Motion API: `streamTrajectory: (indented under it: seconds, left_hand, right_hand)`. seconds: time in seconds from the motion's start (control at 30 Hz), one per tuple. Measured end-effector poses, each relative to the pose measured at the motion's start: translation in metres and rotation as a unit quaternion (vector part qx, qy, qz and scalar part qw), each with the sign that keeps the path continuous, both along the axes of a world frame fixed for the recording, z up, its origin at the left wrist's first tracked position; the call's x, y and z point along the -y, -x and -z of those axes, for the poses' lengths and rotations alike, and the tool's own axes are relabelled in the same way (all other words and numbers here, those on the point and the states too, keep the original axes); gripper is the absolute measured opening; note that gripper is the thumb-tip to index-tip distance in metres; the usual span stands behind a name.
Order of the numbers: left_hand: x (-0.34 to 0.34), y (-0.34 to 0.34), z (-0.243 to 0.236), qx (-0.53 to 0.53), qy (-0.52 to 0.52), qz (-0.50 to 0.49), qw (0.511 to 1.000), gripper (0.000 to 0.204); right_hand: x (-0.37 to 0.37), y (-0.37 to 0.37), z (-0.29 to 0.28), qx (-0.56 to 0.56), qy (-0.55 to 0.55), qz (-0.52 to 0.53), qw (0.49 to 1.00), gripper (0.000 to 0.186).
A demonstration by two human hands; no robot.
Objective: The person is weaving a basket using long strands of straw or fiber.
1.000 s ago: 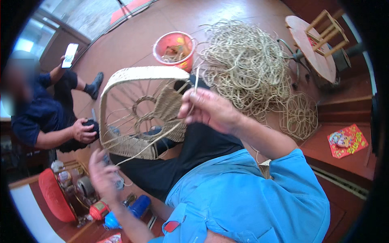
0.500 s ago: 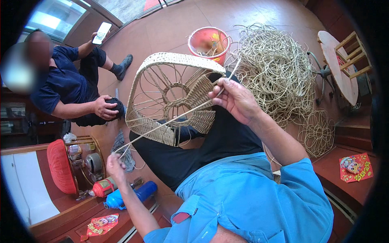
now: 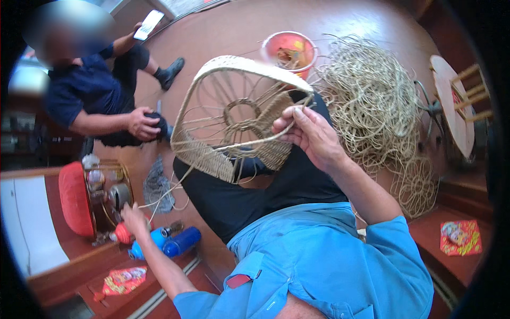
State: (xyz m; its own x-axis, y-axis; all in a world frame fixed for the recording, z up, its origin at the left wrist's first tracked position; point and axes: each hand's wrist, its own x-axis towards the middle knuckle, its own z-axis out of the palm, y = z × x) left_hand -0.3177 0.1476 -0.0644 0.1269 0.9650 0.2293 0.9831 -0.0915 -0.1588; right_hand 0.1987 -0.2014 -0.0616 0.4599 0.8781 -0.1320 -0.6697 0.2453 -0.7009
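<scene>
A half-woven basket (image 3: 234,64) of pale plant-fibre cord rests tilted across my dark-trousered thighs, its ring-and-spoke base showing and parts of the sides filled with tight weave. A loose length of cord (image 3: 249,143) crosses the basket. At the basket's right side, my right hand (image 3: 311,133) pinches this cord between thumb and fingers. Far out to the left, my left hand (image 3: 134,219) is closed on the cord's other stretch, above the flasks. Between the hands the cord bends and hangs slack near the left side.
A big tangle of cord (image 3: 372,101) lies on the floor at right, with a flower-shaped cord base (image 3: 414,186). Behind the basket stands a red bucket (image 3: 289,45). A seated person (image 3: 90,95) holds a phone (image 3: 149,25). Blue flasks (image 3: 180,242) lie at left.
My left hand has moved outward and down to the left, drawing the cord along. The cord, straight before, now curves. My right hand stays by the basket's right side; the whole view has shifted slightly.
</scene>
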Motion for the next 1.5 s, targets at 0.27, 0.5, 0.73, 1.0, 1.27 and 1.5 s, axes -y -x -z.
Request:
streamTrajectory:
  seconds: [0.27,0.5,0.73,1.0,1.27,1.5]
  left_hand:
    - [0.225,-0.278,-0.074,0.558,0.392,0.326,0.655,0.061]
    - [0.232,-0.292,-0.043,0.61,0.383,0.247,0.648,0.043]
    - [0.184,-0.281,-0.059,0.515,0.197,0.276,0.787,0.012]
    - [0.133,-0.294,-0.065,0.317,-0.107,0.374,0.865,0.009]
    - [0.129,-0.318,-0.052,0.42,-0.003,0.35,0.837,0.012]
    - [0.133,-0.326,-0.05,0.408,0.011,0.353,0.842,0.01]
  right_hand:
    - [-0.034,0.082,-0.025,0.064,0.003,-0.12,0.991,0.039]
    - [-0.034,0.071,-0.006,0.229,0.06,-0.044,0.97,0.031]
    - [-0.053,0.037,-0.027,0.389,0.105,0.063,0.913,0.017]
    - [-0.103,0.025,-0.059,0.77,0.032,0.113,0.627,0.039]
    - [-0.125,0.025,-0.043,0.809,0.113,-0.003,0.576,0.066]
    - [-0.122,0.021,-0.031,0.807,0.048,0.059,0.586,0.046]
